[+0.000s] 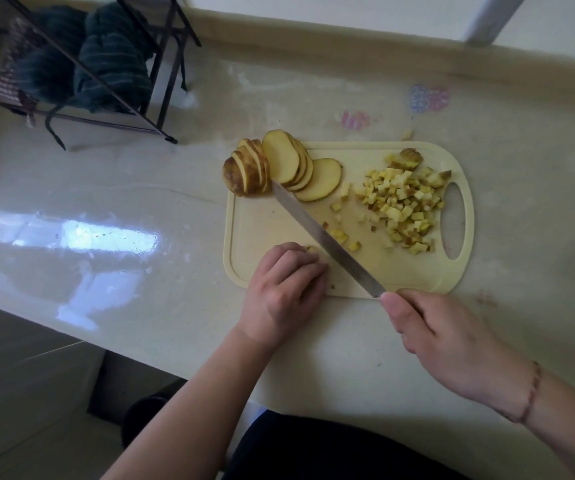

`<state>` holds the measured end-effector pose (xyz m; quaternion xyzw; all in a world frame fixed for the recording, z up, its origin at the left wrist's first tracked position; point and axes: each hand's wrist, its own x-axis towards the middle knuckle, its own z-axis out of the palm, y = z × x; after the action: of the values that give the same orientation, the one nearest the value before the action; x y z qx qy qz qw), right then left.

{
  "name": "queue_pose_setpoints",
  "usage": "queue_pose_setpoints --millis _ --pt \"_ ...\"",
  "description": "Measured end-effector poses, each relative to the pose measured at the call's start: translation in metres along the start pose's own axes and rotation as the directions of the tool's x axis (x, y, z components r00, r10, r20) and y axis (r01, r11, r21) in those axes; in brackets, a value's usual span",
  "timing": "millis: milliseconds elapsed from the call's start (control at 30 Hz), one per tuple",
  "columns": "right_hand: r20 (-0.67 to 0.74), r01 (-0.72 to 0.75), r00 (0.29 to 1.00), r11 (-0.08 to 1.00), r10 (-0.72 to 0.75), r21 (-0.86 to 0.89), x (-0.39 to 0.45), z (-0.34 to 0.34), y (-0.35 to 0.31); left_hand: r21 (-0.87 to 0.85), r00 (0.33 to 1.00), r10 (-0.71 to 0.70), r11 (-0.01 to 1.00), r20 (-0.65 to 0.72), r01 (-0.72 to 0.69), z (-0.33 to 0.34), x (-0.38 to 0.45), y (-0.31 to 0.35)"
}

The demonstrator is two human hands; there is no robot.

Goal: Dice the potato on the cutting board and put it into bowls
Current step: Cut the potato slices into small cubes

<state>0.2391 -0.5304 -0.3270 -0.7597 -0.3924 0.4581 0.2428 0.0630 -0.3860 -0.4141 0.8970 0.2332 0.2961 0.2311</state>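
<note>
Here the right hand (452, 344) has its grip closed round the knife (324, 237); the left hand (284, 292) curls over what seems a potato piece; diced cubes (407, 199) heap on the cutting board (414, 271); slices (289, 168) remain uncut; nothing is bowled yet.

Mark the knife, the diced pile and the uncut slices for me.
knife (324, 239): head view, middle of blade.
diced pile (405, 202): head view, centre of cubes.
uncut slices (281, 157): head view, face of front slice.
</note>
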Motion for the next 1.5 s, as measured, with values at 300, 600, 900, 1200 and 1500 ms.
queue_pose_setpoints --millis 300,600,900,1200,1500 --pt "0.033 0.014 0.999 0.999 -0.015 0.035 -0.017 0.005 -0.005 0.0 1.0 0.008 1.0 0.029 -0.008 -0.005 -0.002 0.001" --pt "0.031 0.001 1.0 1.0 0.0 -0.012 -0.03 0.011 -0.001 -0.023 0.999 0.011 1.0 0.035 -0.01 -0.005 -0.003 -0.002" --pt "0.022 0.049 0.999 0.999 -0.048 -0.021 0.003 0.017 -0.005 -0.008 0.999 0.017 1.0 0.04 -0.016 -0.006 -0.002 -0.001" --pt "-0.007 -0.008 1.0 0.999 0.008 0.034 0.001 0.0 0.001 0.033 0.996 0.045 0.998 0.075 -0.048 -0.008 -0.004 -0.006" --pt "0.036 -0.002 0.999 1.0 0.001 0.028 -0.001 0.002 -0.01 0.046 1.0 0.005 0.999 0.018 -0.006 -0.002 0.005 -0.005"
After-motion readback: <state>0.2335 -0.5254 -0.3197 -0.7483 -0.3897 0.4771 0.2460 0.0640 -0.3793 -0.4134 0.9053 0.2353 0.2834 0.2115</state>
